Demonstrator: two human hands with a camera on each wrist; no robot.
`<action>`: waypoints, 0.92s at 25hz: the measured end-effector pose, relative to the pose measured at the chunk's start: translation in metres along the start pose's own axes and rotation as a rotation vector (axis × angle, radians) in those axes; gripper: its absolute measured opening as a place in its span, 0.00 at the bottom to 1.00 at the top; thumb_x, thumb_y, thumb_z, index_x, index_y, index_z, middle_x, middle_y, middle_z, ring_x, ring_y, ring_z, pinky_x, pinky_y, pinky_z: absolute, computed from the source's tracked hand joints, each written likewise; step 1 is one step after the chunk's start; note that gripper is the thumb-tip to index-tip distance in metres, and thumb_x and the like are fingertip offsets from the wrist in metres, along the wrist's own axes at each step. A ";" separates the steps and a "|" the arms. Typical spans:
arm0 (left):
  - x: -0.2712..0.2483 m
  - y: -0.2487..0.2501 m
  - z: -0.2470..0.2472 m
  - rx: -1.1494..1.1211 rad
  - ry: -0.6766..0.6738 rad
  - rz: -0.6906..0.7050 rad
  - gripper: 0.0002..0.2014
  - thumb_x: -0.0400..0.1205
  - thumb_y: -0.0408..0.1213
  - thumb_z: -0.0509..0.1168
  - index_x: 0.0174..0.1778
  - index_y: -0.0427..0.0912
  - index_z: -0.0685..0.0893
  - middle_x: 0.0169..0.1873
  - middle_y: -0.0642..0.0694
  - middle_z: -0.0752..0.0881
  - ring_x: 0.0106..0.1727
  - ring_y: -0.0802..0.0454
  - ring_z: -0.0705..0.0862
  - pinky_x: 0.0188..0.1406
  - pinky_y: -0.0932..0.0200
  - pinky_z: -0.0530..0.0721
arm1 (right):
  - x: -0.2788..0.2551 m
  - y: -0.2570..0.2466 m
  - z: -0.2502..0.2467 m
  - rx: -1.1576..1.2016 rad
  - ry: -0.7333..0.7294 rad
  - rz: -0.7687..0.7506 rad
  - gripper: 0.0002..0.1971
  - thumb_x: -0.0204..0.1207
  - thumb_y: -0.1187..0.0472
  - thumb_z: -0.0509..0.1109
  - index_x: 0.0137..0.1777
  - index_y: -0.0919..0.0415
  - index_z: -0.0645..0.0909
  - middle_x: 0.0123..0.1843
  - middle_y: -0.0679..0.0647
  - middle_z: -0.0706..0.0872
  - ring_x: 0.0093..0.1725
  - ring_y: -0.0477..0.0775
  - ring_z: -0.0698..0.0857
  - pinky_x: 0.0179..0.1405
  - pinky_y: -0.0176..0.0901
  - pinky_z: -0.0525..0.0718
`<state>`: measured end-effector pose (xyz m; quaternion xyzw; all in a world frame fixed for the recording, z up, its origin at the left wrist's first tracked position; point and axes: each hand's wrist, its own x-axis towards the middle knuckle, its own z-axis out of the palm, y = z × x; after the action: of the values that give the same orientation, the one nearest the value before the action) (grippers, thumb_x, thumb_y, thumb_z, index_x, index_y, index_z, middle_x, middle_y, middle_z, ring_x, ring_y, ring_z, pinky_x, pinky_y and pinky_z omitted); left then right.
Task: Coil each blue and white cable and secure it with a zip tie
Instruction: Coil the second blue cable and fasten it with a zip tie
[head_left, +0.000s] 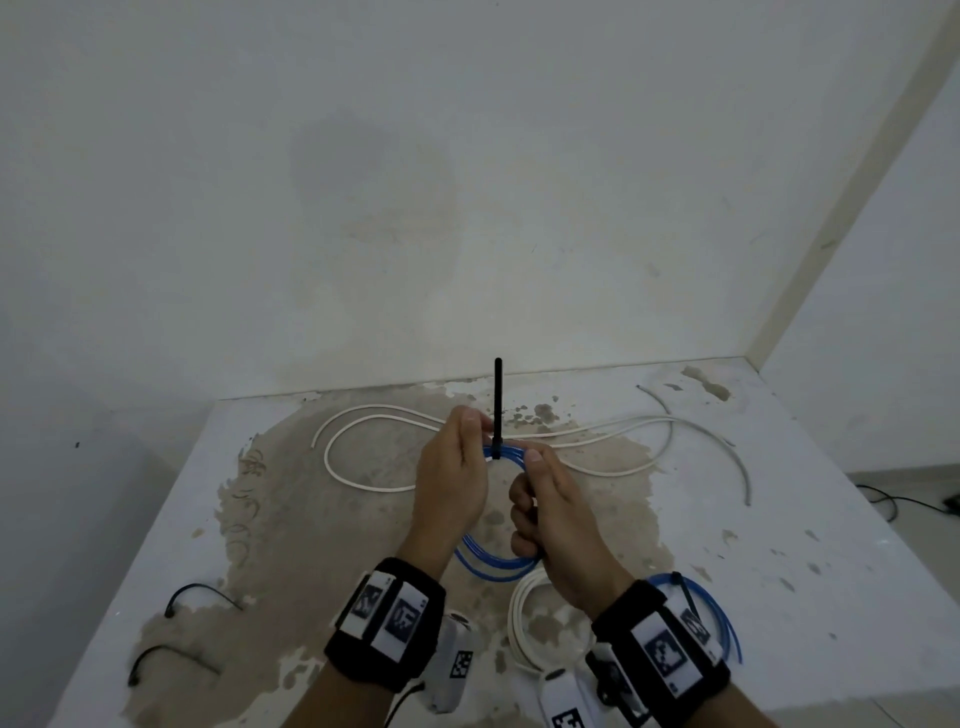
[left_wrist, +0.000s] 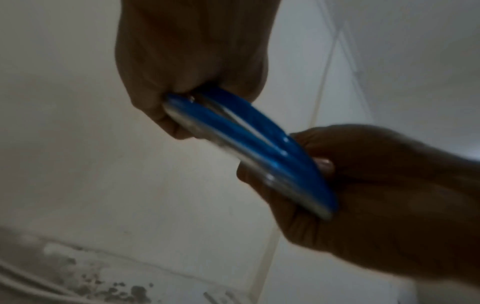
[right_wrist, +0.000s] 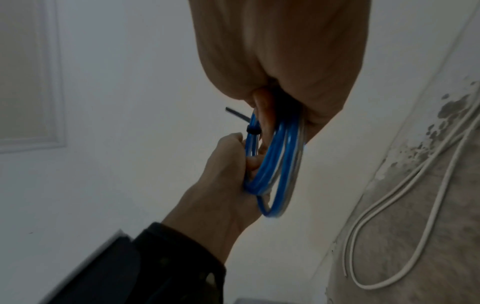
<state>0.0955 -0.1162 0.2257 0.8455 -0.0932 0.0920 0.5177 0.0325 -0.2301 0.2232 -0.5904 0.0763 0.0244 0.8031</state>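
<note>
Both hands hold a coiled blue cable in the air over the table. A black zip tie wraps the coil's far end, and its tail sticks straight up. My left hand pinches the coil just left of the tie. My right hand grips the coil's right side, fingers curled round the strands. In the left wrist view the blue coil runs from the left hand to the right hand. The right wrist view shows the coil, the zip tie's head and the left hand.
A loose white cable snakes across the back of the worn table. A coiled white cable and a tied blue coil lie near my right wrist. Two spare black zip ties lie front left. A grey cable lies right.
</note>
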 end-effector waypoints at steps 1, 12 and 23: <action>0.002 -0.001 -0.001 -0.058 -0.063 -0.056 0.18 0.91 0.46 0.46 0.46 0.47 0.79 0.36 0.50 0.82 0.31 0.58 0.80 0.32 0.60 0.77 | 0.001 -0.001 -0.001 0.002 0.015 -0.021 0.15 0.91 0.52 0.53 0.64 0.54 0.81 0.29 0.48 0.66 0.24 0.46 0.57 0.21 0.38 0.59; -0.022 -0.004 -0.009 -0.247 -0.121 -0.096 0.17 0.91 0.38 0.49 0.62 0.63 0.80 0.26 0.59 0.78 0.22 0.54 0.72 0.26 0.45 0.78 | 0.008 0.004 -0.003 0.000 0.160 -0.153 0.16 0.92 0.57 0.52 0.66 0.51 0.81 0.35 0.55 0.76 0.22 0.48 0.67 0.28 0.48 0.78; -0.028 -0.002 -0.008 -0.201 -0.030 -0.028 0.17 0.90 0.32 0.49 0.54 0.56 0.81 0.32 0.57 0.80 0.22 0.59 0.75 0.24 0.65 0.71 | 0.006 0.004 0.005 -0.046 0.229 -0.163 0.09 0.89 0.58 0.60 0.54 0.61 0.78 0.37 0.57 0.81 0.20 0.50 0.71 0.20 0.44 0.80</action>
<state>0.0684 -0.1066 0.2202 0.7919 -0.0976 0.0623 0.5996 0.0384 -0.2244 0.2204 -0.6119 0.1187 -0.1069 0.7746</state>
